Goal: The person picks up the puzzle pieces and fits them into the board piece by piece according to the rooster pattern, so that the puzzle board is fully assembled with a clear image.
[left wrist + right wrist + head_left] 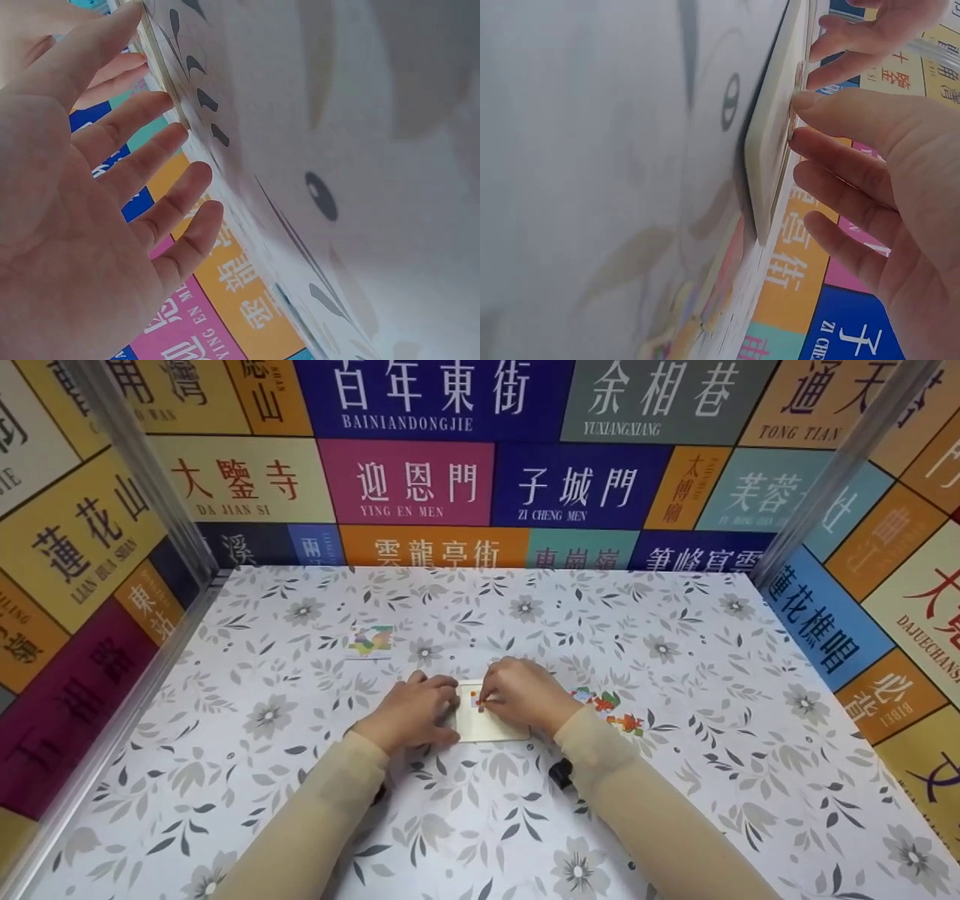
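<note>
A cream puzzle tray [491, 729] lies flat on the table in the head view, with a small coloured jigsaw piece [475, 697] in its upper left part. My right hand [521, 694] is over the tray, pinching a small puzzle piece [481, 708] between thumb and index finger. That piece is mostly hidden by the fingertips. My left hand [416, 712] rests at the tray's left edge, its fingers loosely bent and spread, thumb near the lower left corner. In the right wrist view the tray [769, 142] is seen edge-on beneath the right fingertips.
Loose colourful puzzle pieces [628, 723] are scattered right of the tray, partly behind the right wrist. A small picture card [370, 642] lies at the back left. The table [480, 825] has a floral cover, and panels with printed signs [409, 484] stand around it.
</note>
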Demonstrator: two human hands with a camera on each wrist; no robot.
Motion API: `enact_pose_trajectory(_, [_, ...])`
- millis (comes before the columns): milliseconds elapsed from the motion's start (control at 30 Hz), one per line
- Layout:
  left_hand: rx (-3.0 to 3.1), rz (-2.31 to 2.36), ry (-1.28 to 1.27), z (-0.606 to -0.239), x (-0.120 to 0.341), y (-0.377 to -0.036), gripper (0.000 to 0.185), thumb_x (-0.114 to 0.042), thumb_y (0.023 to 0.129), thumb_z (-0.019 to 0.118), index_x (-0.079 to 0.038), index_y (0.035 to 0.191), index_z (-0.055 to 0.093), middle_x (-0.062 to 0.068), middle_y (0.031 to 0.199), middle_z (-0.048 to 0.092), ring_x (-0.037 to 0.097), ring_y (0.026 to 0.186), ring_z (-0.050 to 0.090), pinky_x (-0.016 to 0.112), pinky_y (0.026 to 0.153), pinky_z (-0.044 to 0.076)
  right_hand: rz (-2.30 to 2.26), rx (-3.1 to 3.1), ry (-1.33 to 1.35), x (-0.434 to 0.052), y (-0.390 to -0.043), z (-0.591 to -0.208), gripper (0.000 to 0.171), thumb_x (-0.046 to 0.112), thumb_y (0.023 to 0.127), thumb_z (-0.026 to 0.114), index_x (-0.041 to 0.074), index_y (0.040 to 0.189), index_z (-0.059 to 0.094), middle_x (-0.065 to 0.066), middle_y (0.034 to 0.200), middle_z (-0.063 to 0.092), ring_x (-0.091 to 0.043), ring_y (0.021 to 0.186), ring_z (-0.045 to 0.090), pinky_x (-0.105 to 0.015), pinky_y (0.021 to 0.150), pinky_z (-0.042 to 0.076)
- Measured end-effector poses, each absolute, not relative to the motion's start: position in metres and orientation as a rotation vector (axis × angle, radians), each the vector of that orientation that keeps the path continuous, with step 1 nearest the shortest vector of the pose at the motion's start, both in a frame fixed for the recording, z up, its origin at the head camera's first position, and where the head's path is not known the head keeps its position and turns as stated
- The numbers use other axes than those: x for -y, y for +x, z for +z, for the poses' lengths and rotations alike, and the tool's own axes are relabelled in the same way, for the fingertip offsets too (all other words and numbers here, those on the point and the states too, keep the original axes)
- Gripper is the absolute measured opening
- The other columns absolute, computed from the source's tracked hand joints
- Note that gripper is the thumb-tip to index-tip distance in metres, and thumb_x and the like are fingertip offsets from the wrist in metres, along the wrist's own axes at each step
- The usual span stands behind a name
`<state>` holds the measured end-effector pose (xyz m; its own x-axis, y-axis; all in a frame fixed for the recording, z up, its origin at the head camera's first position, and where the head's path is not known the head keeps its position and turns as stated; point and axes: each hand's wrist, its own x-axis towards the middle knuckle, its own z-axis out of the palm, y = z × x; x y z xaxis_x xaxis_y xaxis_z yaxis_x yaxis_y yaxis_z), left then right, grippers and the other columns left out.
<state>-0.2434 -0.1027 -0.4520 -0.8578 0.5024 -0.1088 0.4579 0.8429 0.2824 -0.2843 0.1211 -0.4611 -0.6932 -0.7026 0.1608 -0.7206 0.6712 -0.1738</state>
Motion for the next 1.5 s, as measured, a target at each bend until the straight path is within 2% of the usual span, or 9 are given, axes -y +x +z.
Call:
enact_pose_trajectory(333, [-2.849, 0.362, 0.795, -0.454, 0.102, -0.243, 0.053, -0.042, 0.084, 0.083, -0.012, 0.125, 0.07, 0.007, 0.152, 0.055, 0.035, 0.126, 0.053, 0.057, 0.095, 0.05, 0.464, 2.829, 1.119, -0.115, -0.287, -0.462, 0.008, 0.016, 0.089, 0.077, 0.018, 0.095, 0.082, 0.001, 0.104, 0.075, -0.022, 0.099, 0.07, -0.039, 0.088, 0.056])
enact_pose_trajectory(567, [-2.857, 0.33, 0.802, -0.454, 0.102, -0.243, 0.053, -0.044, 0.084, 0.083, -0.013, 0.125, 0.071, 0.006, 0.152, 0.055, 0.035, 0.124, 0.053, 0.055, 0.094, 0.051, 0.519, 2.866, 0.977, -0.112, -0.287, -0.461, 0.009, 0.023, 0.089, 0.08, 0.016, 0.094, 0.083, 0.0, 0.101, 0.073, -0.024, 0.097, 0.069, -0.041, 0.087, 0.056])
enact_pose_trajectory(833, [-2.846, 0.317, 0.805, -0.451, 0.099, -0.243, 0.053, -0.042, 0.083, 0.085, -0.012, 0.124, 0.072, 0.006, 0.149, 0.057, 0.035, 0.121, 0.054, 0.053, 0.096, 0.05, 0.516, 2.859, 0.933, -0.112, -0.287, -0.463, 0.009, 0.025, 0.088, 0.081, 0.018, 0.094, 0.082, 0.001, 0.098, 0.073, -0.023, 0.093, 0.068, -0.042, 0.084, 0.055])
enact_pose_trajectory(967, [-2.861, 0.302, 0.805, -0.451, 0.099, -0.244, 0.057, -0.043, 0.081, 0.085, -0.011, 0.124, 0.069, 0.006, 0.141, 0.062, 0.034, 0.114, 0.055, 0.052, 0.092, 0.051, 0.523, 2.867, 0.924, -0.111, -0.288, -0.464, 0.01, 0.025, 0.088, 0.081, 0.017, 0.093, 0.082, 0.001, 0.098, 0.073, -0.023, 0.094, 0.069, -0.042, 0.085, 0.055])
enact_pose_trajectory(1067, [-2.876, 0.307, 0.783, -0.452, 0.1, -0.243, 0.065, -0.045, 0.08, 0.085, -0.012, 0.132, 0.064, 0.004, 0.14, 0.062, 0.032, 0.113, 0.054, 0.052, 0.092, 0.05, 0.52, 2.874, 0.931, -0.111, -0.288, -0.464, 0.012, 0.027, 0.088, 0.081, 0.017, 0.093, 0.082, 0.001, 0.099, 0.074, -0.022, 0.095, 0.069, -0.041, 0.086, 0.056])
enact_pose_trajectory(1233, [-2.879, 0.298, 0.768, -0.454, 0.102, -0.243, 0.073, -0.047, 0.082, 0.083, -0.017, 0.144, 0.057, 0.003, 0.147, 0.058, 0.034, 0.119, 0.053, 0.056, 0.095, 0.05, 0.507, 2.877, 0.934, -0.113, -0.288, -0.461, 0.015, 0.029, 0.088, 0.08, 0.016, 0.095, 0.082, 0.001, 0.1, 0.075, -0.023, 0.096, 0.069, -0.042, 0.085, 0.056])
enact_pose_trajectory(1400, [-2.856, 0.293, 0.767, -0.454, 0.101, -0.245, 0.068, -0.047, 0.084, 0.082, -0.021, 0.143, 0.06, 0.003, 0.151, 0.055, 0.035, 0.126, 0.051, 0.058, 0.099, 0.048, 0.487, 2.872, 0.922, -0.122, -0.285, -0.457, 0.014, 0.028, 0.089, 0.079, 0.017, 0.096, 0.082, 0.0, 0.102, 0.075, -0.023, 0.097, 0.068, -0.043, 0.085, 0.056])
enact_pose_trajectory(1500, [-2.846, 0.284, 0.748, -0.452, 0.1, -0.246, 0.066, -0.046, 0.084, 0.082, -0.024, 0.142, 0.062, 0.003, 0.152, 0.054, 0.033, 0.13, 0.049, 0.058, 0.103, 0.046, 0.501, 2.881, 0.911, -0.13, -0.282, -0.456, 0.013, 0.027, 0.091, 0.078, 0.017, 0.097, 0.082, 0.0, 0.103, 0.075, -0.023, 0.1, 0.069, -0.043, 0.089, 0.056])
